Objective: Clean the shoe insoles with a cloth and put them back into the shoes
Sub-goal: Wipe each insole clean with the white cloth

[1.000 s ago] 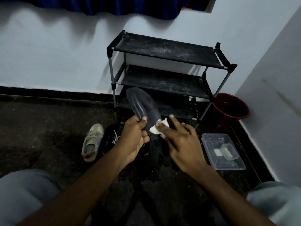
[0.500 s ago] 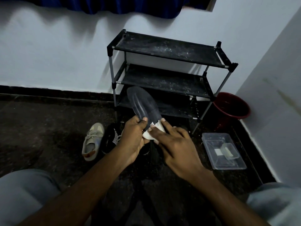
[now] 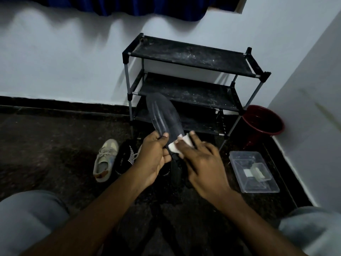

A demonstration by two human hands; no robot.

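Head view: your left hand (image 3: 154,159) grips the dark insole (image 3: 163,117) by its heel, toe raised before the shoe rack (image 3: 188,84). Your right hand (image 3: 201,163) presses the white cloth (image 3: 180,145) against it. Wiping is underway; next, stroke toeward.

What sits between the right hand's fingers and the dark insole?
A white cloth, pressed by the right hand onto the insole, in the head view.

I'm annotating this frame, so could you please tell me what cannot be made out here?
Head view only:
- Heel end of the insole: hidden by the left hand.
- Most of the cloth: under the right hand.
- Dark shoes: behind both hands, too dim.
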